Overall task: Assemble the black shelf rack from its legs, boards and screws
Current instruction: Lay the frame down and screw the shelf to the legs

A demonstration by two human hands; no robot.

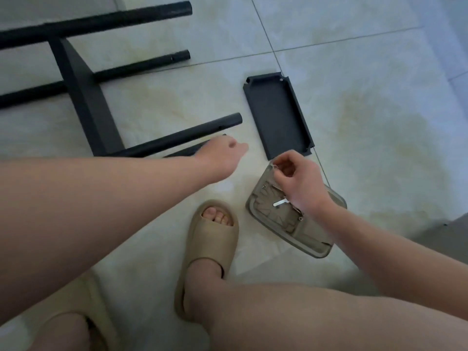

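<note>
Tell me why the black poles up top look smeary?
Head view: the top black leg is blurred near the frame edge; the loose board and the right hand pinching a small metal part look sharper; the light is dim, shadows soft.

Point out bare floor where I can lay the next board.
Widest bare floor lies right of the loose board and the clear tray. Another patch sits above that board, beyond the rack leg ends. Crowded: between left hand, right hand pinching a screw, tray and slipper.
</note>
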